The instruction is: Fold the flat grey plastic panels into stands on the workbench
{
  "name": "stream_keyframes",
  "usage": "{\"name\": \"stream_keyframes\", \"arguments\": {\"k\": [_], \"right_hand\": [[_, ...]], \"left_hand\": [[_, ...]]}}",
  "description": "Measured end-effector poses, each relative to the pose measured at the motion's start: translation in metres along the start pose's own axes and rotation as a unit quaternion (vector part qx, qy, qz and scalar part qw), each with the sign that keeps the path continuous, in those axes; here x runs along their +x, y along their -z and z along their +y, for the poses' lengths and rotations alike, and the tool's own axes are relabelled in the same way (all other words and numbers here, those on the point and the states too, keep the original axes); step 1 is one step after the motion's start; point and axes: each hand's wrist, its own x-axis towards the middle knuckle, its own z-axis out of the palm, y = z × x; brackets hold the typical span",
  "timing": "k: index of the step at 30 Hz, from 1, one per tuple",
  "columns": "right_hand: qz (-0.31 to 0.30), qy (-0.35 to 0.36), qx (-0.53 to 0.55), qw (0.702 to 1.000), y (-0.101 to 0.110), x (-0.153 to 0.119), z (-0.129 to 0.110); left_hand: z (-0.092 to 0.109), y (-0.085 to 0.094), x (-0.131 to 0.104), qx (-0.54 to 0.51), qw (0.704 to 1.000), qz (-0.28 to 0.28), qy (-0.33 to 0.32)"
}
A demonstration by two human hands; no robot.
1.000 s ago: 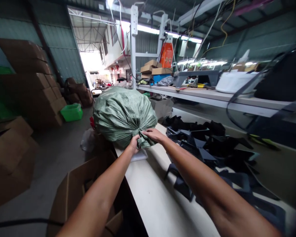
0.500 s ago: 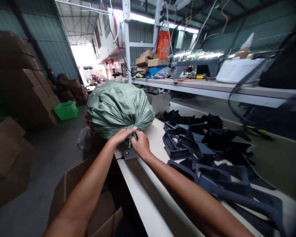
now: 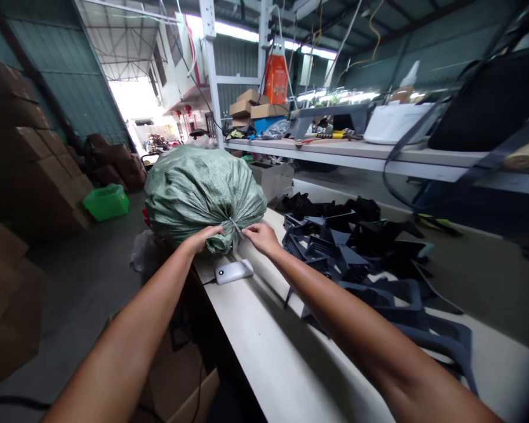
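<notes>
A full green woven sack (image 3: 194, 188) rests on the far end of the white bench, its gathered mouth turned toward me. My left hand (image 3: 206, 238) is closed around the bunched end of the sack, left of the gather. To the right of it, my right hand (image 3: 262, 236) pinches a thin pale string (image 3: 235, 224) that runs to the gathered neck. How far the string goes around the neck I cannot tell. Just below the hands lies a pale, phone-like device (image 3: 233, 272) with a round dark spot.
Dark plastic frames (image 3: 348, 247) are heaped along the bench (image 3: 264, 346) on the right. Above them runs a shelf (image 3: 335, 150) with a white tub (image 3: 394, 123) and tools. Stacked cartons (image 3: 30, 147) and a green bin (image 3: 106, 201) stand on the floor at left.
My hands have moved apart; the right one now pulls string out to the right, while the left has shifted onto the sack's bunched end. The view has turned slightly right.
</notes>
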Motion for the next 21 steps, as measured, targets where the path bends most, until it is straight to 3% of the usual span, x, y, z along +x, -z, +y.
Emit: {"name": "stream_keyframes", "arguments": {"k": [6, 11, 16, 21], "right_hand": [[-0.07, -0.097, 0.031, 0.992, -0.031, 0.013, 0.002], [-0.047, -0.072, 0.044, 0.995, -0.043, 0.01, -0.003], [0.002, 0.005, 0.038, 0.999, -0.013, -0.008, -0.001], [0.039, 0.013, 0.05, 0.998, 0.027, -0.048, 0.017]], "left_hand": [[0.006, 0.007, 0.003, 0.006, 0.995, -0.006, 0.096], [0.009, 0.01, 0.002, 0.001, 0.993, 0.008, 0.121], [0.008, 0.008, -0.001, -0.015, 0.993, 0.007, 0.113], [0.003, 0.005, 0.001, -0.049, 0.996, -0.011, 0.077]]}}
